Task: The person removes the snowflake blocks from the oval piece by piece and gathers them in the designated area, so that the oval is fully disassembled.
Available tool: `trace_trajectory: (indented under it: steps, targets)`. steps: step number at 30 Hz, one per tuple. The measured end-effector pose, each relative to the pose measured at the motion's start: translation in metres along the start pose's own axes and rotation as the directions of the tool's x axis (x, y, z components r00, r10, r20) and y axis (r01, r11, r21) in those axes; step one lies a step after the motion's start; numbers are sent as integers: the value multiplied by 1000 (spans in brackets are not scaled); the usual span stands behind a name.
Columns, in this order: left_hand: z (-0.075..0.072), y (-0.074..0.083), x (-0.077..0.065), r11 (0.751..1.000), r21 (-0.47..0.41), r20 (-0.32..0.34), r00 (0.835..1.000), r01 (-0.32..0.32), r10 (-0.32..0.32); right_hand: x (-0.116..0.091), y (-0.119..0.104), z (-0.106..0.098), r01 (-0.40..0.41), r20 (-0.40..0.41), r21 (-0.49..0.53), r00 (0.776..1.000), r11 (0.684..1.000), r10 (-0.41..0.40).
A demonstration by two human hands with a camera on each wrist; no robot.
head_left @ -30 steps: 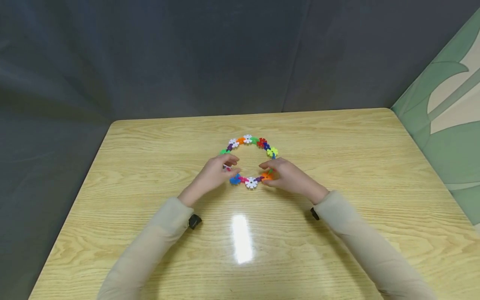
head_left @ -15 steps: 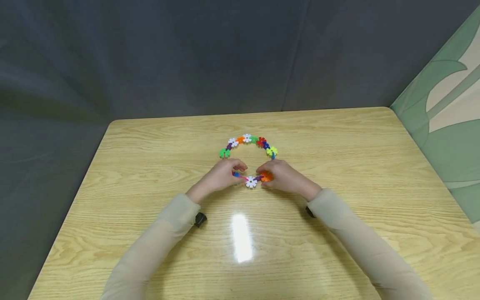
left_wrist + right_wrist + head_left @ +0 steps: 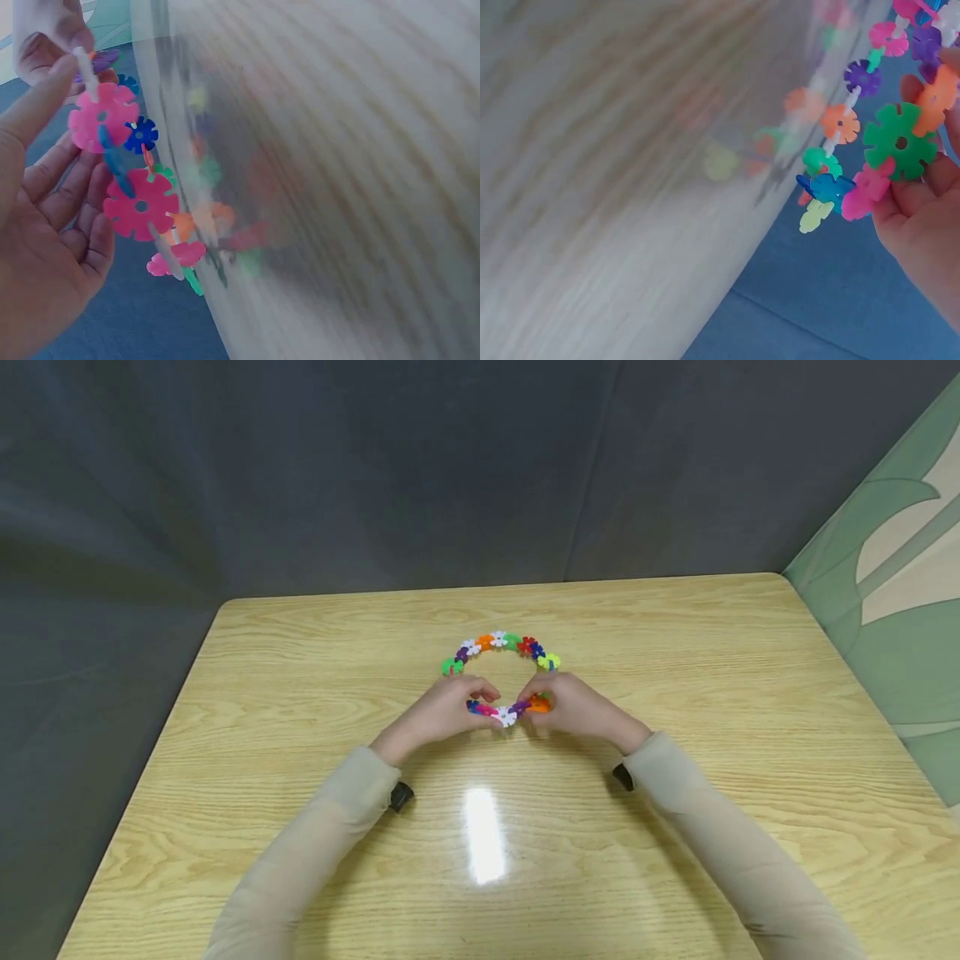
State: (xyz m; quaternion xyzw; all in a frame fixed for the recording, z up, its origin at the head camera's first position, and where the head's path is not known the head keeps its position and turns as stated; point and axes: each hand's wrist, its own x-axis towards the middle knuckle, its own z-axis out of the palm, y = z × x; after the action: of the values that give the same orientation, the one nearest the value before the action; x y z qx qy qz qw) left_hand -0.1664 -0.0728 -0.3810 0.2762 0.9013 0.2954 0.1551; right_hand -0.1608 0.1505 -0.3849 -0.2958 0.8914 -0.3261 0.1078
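A ring of linked plastic snowflake discs point(image 3: 498, 639) in many colours is on the wooden table, its far arc lying flat. My left hand point(image 3: 442, 708) pinches the near left of the ring, thumb and fingers around a pink disc point(image 3: 103, 118) and a white one. Opposite it, my right hand point(image 3: 581, 710) grips the near right by a purple disc point(image 3: 519, 708) and an orange disc point(image 3: 936, 99). Between the two hands a white disc point(image 3: 504, 717) tilts up, and this near part looks raised. Both hands hide the ring's sides in the head view.
Wood-grain table point(image 3: 300, 660) surrounds the ring, with a bright light reflection in front. A dark curtain point(image 3: 412, 477) hangs behind and to the left. Green and cream patterned fabric point(image 3: 900, 610) borders the right. Black straps show beneath both sleeves.
My left hand has moved right, from the ring's left side to its near part. Both hands have closed on the discs. The near arc has tilted up and the ring shifted slightly right.
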Motion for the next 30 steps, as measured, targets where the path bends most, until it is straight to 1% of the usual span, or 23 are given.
trace_trajectory:
  steps: [5,9,13,16,21,24,26,30]
  targets:
    - [-6,5,-3,999,-38,-26,1000,-14,13,1,-5,-6,-29,-32,90,999,996,32]
    - [-11,9,-5,997,-61,-62,997,-48,44,1,-10,-12,-76,-34,152,996,985,82]
    - [-16,12,-6,994,-65,-114,990,-87,79,3,-15,-18,-156,-18,213,986,964,164]
    - [-18,15,-7,990,-95,-148,985,-105,90,5,-19,-23,-196,-4,256,979,947,203]
    - [-22,19,-6,979,-169,-170,982,-110,81,8,-26,-30,-215,15,306,975,927,221]
    - [-24,20,-4,974,-198,-182,980,-114,78,10,-29,-34,-232,32,331,972,915,235]
    - [-26,21,-3,971,-204,-198,977,-124,83,12,-30,-38,-243,45,346,969,906,242]
    - [-30,23,-2,963,-222,-243,965,-155,99,15,-31,-46,-236,67,364,971,901,227]
